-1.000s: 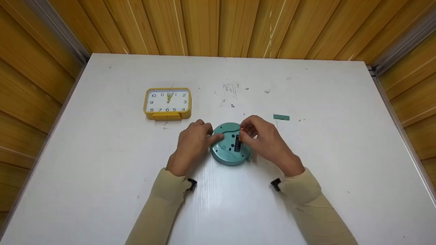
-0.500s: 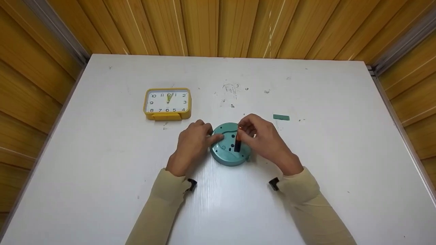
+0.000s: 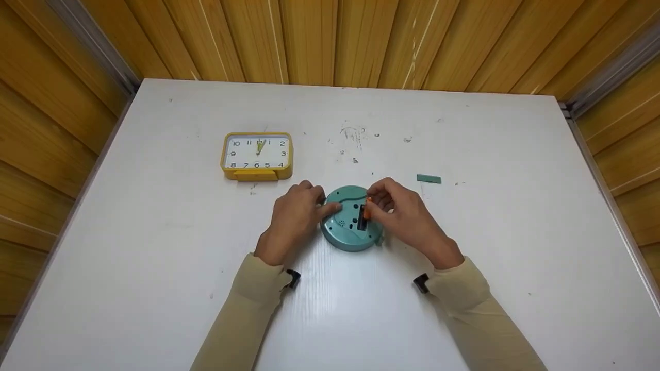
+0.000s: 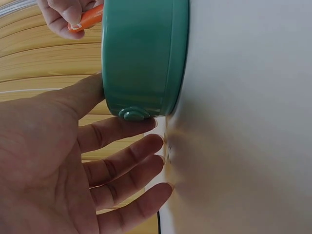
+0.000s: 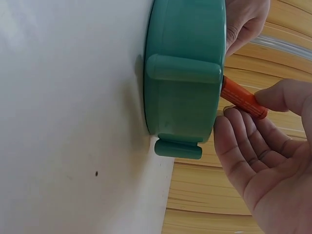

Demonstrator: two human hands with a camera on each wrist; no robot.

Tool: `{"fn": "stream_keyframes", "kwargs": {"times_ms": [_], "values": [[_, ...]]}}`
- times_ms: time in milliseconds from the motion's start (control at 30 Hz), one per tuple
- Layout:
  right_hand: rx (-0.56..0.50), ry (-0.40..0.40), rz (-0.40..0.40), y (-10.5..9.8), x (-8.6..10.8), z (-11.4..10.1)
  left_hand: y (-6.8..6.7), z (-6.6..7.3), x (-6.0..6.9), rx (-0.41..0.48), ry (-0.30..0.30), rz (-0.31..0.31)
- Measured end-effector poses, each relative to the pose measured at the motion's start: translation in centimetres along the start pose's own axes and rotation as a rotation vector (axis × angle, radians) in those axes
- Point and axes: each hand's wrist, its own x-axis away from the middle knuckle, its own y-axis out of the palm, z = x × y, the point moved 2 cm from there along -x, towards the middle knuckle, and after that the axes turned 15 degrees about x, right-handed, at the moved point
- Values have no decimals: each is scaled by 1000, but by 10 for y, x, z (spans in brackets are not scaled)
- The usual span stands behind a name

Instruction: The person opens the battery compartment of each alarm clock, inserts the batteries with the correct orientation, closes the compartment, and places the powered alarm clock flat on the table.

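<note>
A round teal alarm clock (image 3: 350, 239) lies face down on the white table, its dark battery slot (image 3: 362, 222) uncovered. My left hand (image 3: 295, 219) holds the clock at its left side. The thumb lies on its back, and in the left wrist view the index finger touches the rim by a round button (image 4: 133, 114); the other fingers are spread below. My right hand (image 3: 407, 214) pinches an orange battery (image 5: 241, 97) between thumb and fingers. It stands tilted, its lower end at the slot; whether that end is inside is hidden.
A yellow rectangular clock (image 3: 258, 153) stands at the back left, dial visible. A small green strip, seemingly the battery cover (image 3: 429, 179), lies right of the hands. Wood-patterned panels (image 3: 309, 41) border the white table (image 3: 154, 216).
The orange battery swung over the slot half a second ago and now tilts up and right, showing more of the slot. My left hand keeps its hold. The view shifted slightly.
</note>
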Motion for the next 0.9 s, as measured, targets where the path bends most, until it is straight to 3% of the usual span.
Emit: {"fn": "stream_keyframes", "kwargs": {"times_ms": [900], "values": [[25,-26,-32,1,2,-2,-1,-1,-1,-16,8,-3]]}}
